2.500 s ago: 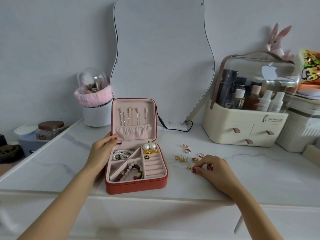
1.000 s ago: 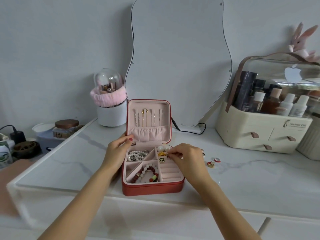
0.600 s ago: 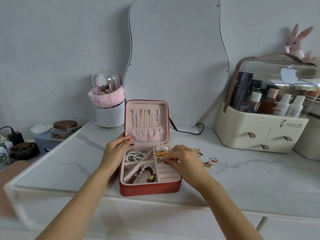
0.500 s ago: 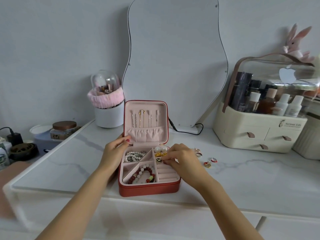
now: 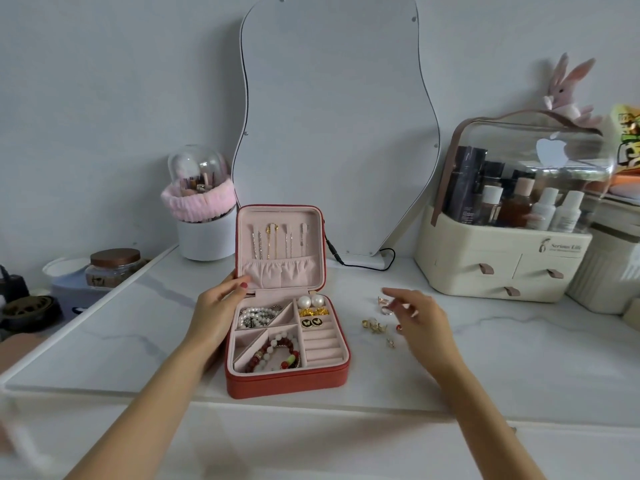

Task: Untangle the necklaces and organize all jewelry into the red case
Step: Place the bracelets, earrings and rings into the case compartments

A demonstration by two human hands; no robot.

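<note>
The red jewelry case point(image 5: 287, 341) stands open near the front edge of the marble tabletop point(image 5: 519, 358), its lid upright, with necklaces point(image 5: 277, 239) hanging inside it. My left hand point(image 5: 214, 315) rests against the case's left side, fingers at the hinge. My right hand point(image 5: 420, 315) hovers with fingers loose, grasping nothing, over the scattered rings point(image 5: 375, 325) right of the case.

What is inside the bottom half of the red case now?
The red case holds a pearl strand, a beaded bracelet, two pearl earrings, gold pieces and two black studs. The ring slots look empty; anything beneath the beads is hidden.
</note>
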